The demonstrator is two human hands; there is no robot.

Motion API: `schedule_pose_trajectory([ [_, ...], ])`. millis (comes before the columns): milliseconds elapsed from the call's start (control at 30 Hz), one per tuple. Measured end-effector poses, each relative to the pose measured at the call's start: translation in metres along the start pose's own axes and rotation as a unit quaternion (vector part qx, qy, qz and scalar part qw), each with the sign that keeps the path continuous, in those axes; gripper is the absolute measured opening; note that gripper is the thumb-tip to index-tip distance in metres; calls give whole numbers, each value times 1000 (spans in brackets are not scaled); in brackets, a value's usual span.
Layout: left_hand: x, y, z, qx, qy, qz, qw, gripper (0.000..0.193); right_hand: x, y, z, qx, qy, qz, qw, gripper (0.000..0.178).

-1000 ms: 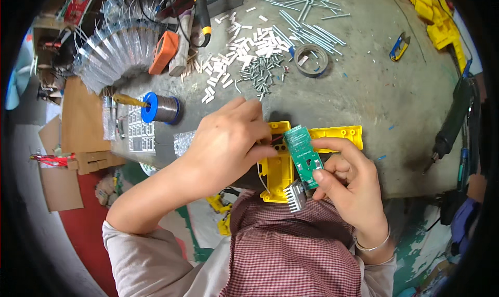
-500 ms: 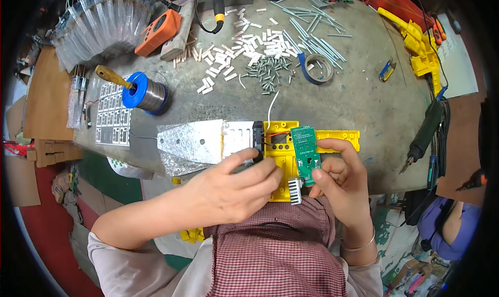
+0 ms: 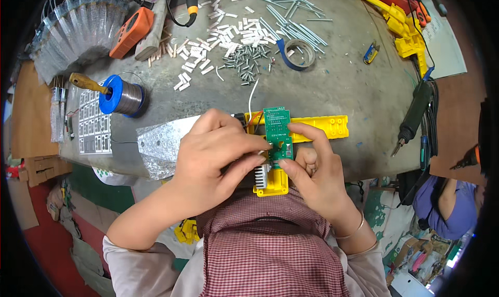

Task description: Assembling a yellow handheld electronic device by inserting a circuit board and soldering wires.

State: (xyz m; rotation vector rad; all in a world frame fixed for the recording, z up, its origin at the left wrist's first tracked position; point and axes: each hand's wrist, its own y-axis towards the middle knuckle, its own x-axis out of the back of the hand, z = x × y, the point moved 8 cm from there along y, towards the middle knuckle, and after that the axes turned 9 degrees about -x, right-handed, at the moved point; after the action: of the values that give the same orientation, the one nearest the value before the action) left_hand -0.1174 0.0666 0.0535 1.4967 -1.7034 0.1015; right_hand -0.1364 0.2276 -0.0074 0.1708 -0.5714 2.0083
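My right hand (image 3: 319,175) grips a green circuit board (image 3: 277,126) by its right edge, thumb and forefinger closed on it. The board lies over a yellow plastic housing (image 3: 325,127), covering part of it. A finned metal heat sink (image 3: 261,177) sticks out at the board's lower left. My left hand (image 3: 215,154) is pinched at the board's left edge, just above the heat sink; its fingertips hide what they hold. A white wire (image 3: 252,97) rises beside the board. Behind my left hand lies a silver blade-shaped piece (image 3: 179,128), partly in clear wrap.
A solder spool (image 3: 123,95) stands at left, near an orange device (image 3: 131,33). Screws (image 3: 247,63), white strips (image 3: 197,55), metal rods (image 3: 296,27) and a blue tape roll (image 3: 299,55) lie beyond. At right are cutters (image 3: 371,53), a dark-handled tool (image 3: 414,115) and yellow housings (image 3: 403,29).
My right hand has brought the circuit board left and slightly up over the housing. My left hand has moved from the silver piece's black end to the board's left edge, fingers now pinched.
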Motion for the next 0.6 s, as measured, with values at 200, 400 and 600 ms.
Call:
schedule_pose_trajectory([
  [200, -10, 12, -6, -49, 34, 29, 998, 22, 16, -7, 6, 48, 9, -49, 998, 40],
  [400, -13, 16, -4, -60, 33, 34, 997, 22, 18, 4, 42, 175, -69, -60, 980, 18],
  [600, -10, 11, 6, -24, -41, 21, 999, 19, 12, 7, 55, 182, -115, -10, 977, 12],
])
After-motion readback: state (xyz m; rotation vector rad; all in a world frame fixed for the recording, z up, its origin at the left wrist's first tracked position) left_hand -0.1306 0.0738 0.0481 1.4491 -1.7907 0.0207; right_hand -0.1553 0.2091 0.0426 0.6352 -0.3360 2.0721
